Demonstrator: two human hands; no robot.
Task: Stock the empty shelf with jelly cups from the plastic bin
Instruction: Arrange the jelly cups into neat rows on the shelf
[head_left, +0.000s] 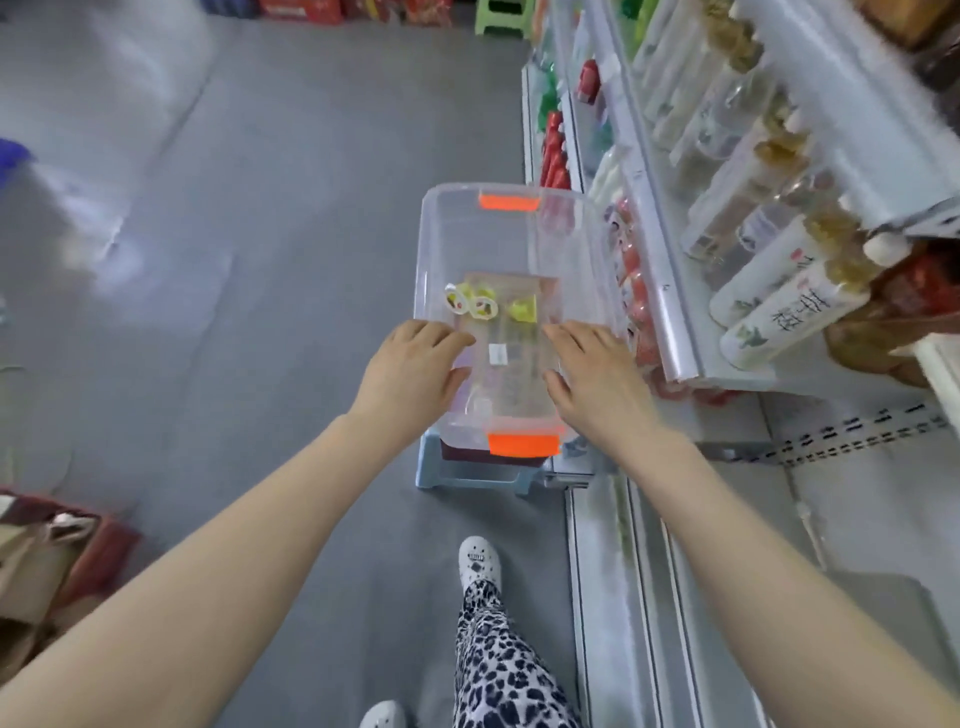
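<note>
Though blurred, perhaps three cups in bin.

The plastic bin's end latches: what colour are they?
Bright orange latches on the clear plastic bin, seen best in the head view.

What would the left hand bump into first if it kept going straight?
Probably the small yellow jelly cups in the clear plastic bin, though the left hand may touch the bin's wall first.
</note>
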